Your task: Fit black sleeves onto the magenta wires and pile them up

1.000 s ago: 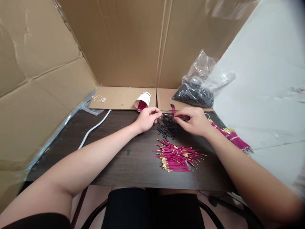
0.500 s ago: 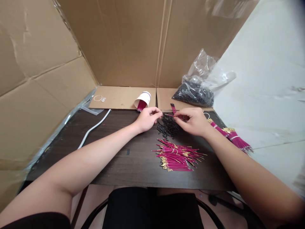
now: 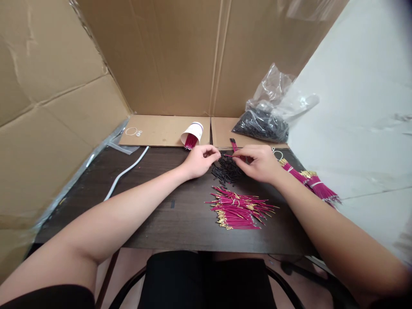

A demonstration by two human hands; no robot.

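Note:
My right hand (image 3: 257,162) pinches a thin magenta wire (image 3: 228,156) that points left. The fingers of my left hand (image 3: 202,161) are closed in a pinch just beyond the wire's left end; what they hold is too small to make out. Beneath both hands lies a loose pile of short black sleeves (image 3: 223,171). Magenta wires with black ends (image 3: 233,144) lie behind my right hand, partly hidden by it. Nearer me is a heap of magenta wires with gold tips (image 3: 238,208), part of it tied in a bundle.
A white paper cup (image 3: 193,131) lies tipped with magenta wires inside. A clear bag of black sleeves (image 3: 264,124) rests at the back right. Tied wire bundles (image 3: 317,184) sit at the right edge. White rings (image 3: 131,131) and a pale tube (image 3: 124,172) are on the left.
The wire in my right hand has shifted slightly left, toward my left fingertips. Its gold tip, visible before, no longer shows.

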